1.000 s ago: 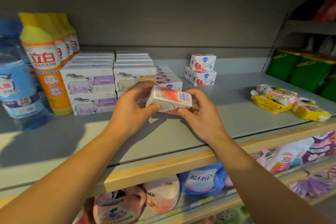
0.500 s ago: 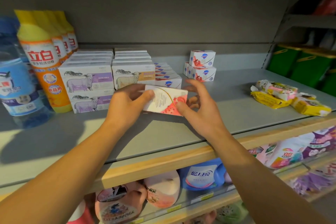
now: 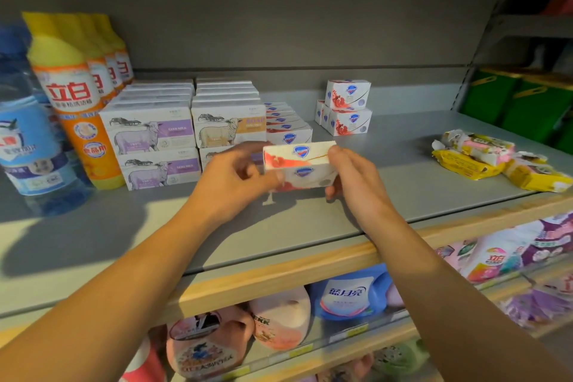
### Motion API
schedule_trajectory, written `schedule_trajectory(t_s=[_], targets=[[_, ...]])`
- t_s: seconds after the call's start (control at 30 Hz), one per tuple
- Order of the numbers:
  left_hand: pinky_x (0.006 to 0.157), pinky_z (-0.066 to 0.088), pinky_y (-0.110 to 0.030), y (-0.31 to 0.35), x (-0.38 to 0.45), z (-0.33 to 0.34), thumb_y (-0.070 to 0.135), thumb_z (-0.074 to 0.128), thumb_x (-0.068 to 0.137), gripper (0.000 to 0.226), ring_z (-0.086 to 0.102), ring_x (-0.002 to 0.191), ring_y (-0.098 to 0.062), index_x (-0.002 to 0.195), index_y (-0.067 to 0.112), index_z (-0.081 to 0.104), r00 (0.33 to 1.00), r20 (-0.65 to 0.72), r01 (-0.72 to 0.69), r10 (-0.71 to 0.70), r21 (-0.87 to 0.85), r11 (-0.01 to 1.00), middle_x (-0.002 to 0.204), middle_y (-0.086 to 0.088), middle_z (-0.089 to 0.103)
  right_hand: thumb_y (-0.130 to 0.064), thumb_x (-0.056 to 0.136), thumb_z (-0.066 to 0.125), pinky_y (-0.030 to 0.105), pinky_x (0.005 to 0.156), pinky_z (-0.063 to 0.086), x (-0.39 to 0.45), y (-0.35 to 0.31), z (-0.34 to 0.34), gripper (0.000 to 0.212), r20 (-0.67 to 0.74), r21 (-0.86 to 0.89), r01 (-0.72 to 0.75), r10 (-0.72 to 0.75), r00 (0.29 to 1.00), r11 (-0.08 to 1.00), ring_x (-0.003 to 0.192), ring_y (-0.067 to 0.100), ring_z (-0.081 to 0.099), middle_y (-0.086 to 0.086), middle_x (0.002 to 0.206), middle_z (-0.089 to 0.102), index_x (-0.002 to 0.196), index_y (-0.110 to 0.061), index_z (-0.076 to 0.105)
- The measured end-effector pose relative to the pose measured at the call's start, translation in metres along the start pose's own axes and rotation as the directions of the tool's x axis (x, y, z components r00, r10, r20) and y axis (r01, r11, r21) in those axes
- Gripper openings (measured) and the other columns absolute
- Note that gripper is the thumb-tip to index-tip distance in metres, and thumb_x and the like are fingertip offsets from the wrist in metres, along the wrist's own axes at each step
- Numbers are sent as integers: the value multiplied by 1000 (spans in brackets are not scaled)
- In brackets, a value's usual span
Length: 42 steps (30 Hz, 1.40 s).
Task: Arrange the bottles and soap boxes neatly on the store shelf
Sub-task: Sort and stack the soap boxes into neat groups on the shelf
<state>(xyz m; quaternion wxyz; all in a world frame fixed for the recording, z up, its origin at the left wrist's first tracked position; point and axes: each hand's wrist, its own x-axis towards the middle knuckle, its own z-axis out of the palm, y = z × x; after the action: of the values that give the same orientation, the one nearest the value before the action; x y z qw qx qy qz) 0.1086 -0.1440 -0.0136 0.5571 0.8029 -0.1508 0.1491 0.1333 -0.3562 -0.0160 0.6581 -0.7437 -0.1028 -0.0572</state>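
The grey store shelf [image 3: 403,164] spans the view, its wooden front lip running below the forearms, and most of its stock sits toward the back and left so the labels face the aisle. At the far left stands a row of yellow-capped orange bottles [image 3: 77,108], lined one behind another beside a blue-labelled bottle [image 3: 24,146], a depth-wise file that looks meant to keep one face showing. Next to them the sheep-printed soap boxes [image 3: 152,136] are stacked two high in straight columns, and just right of those a lower row of white boxes with blue shields [image 3: 288,130] runs back toward the wall. A small stack of pomegranate-printed boxes [image 3: 348,108] stands apart near the back wall, while loose yellow and pink wrapped bars [image 3: 477,158] lie jumbled near the right front edge, not yet tidied. Just above the middle of the shelf, in front of the shield row, both hands hold one soap box [image 3: 300,166] with its logo facing the camera: the left hand [image 3: 235,183] pinches its left end with curled fingers, and the right hand [image 3: 353,180] clasps the right end, thumb on top. The two-handed hold probably lets the person square the box before setting it in line.
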Motion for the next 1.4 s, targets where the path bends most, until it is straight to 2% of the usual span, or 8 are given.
schedule_trajectory(t_s=[0.13, 0.43, 0.6, 0.73, 0.9, 1.0, 1.17, 1.4], targets=[[69, 54, -26, -2, 1, 3, 33, 75, 82, 15, 64, 75, -8, 95, 40, 70, 998, -35, -44, 47, 84, 996, 83, 9, 72, -71, 78, 36, 15, 43, 44, 0, -3, 2, 52, -11, -152, -36, 35, 999, 988, 44, 3, 55, -10, 61, 69, 75, -30, 68], [50, 56, -36, 4, 4, 2, 29, 63, 94, 24, 64, 60, -30, 93, 5, 70, 959, -172, 182, -224, -231, 956, 76, -15, 72, -48, 97, 49, 3, 47, 35, -2, -1, 2, 41, 107, -212, 99, -78, 991, 972, 51, -11, 54, -26, 49, 57, 59, -45, 66], [49, 55, -32, 5, 3, 3, 29, 63, 94, 24, 64, 59, -27, 92, 6, 70, 956, -172, 199, -238, -218, 956, 75, -12, 74, -42, 94, 55, 7, 50, 41, 0, 2, 1, 20, 126, -141, 85, -68, 990, 986, 55, -9, 58, -23, 63, 66, 90, -27, 68], [58, 57, -26, 3, 4, 3, 20, 69, 89, 5, 70, 65, -10, 94, 19, 69, 973, -175, 141, -152, -74, 987, 74, 1, 76, -21, 88, 69, 12, 63, 48, 2, 4, 1, 33, 110, -93, 100, -90, 990, 991, 78, -4, 66, -12, 97, 70, 120, -26, 60], [65, 57, -18, 0, 3, 6, 14, 77, 81, 29, 73, 81, -6, 98, 32, 61, 994, -51, 90, -92, -39, 995, 85, 13, 76, -16, 80, 77, 7, 69, 48, 5, 5, 2, 44, 143, -320, 230, -193, 971, 919, 95, -1, 61, -9, 113, 62, 115, -35, 58], [72, 54, -12, -2, 5, 8, 23, 79, 79, 26, 70, 84, 3, 96, 34, 64, 993, -113, 47, -34, 113, 992, 89, 16, 74, -12, 77, 78, 20, 86, 50, 14, 5, -4, 46, 91, -453, 279, -268, 959, 846, 103, 11, 58, -3, 115, 57, 117, -27, 62], [84, 47, -23, -10, 3, 12, 35, 72, 80, 22, 66, 96, -11, 101, 29, 72, 998, -56, 46, -15, 612, 789, 99, 11, 73, -11, 76, 77, 14, 92, 34, 48, 3, -18, 51, -25, -619, 226, -308, 951, 752, 115, 18, 51, 6, 128, 52, 124, -20, 63], [82, 50, -35, -14, -1, 17, 52, 46, 80, 44, 60, 98, -24, 101, 22, 70, 985, 173, -141, 13, 751, 645, 100, 4, 73, -13, 81, 77, 22, 103, 36, 93, 17, 1, 53, 154, -705, 326, -312, 938, 631, 124, 22, 46, 6, 136, 44, 131, -20, 59]])
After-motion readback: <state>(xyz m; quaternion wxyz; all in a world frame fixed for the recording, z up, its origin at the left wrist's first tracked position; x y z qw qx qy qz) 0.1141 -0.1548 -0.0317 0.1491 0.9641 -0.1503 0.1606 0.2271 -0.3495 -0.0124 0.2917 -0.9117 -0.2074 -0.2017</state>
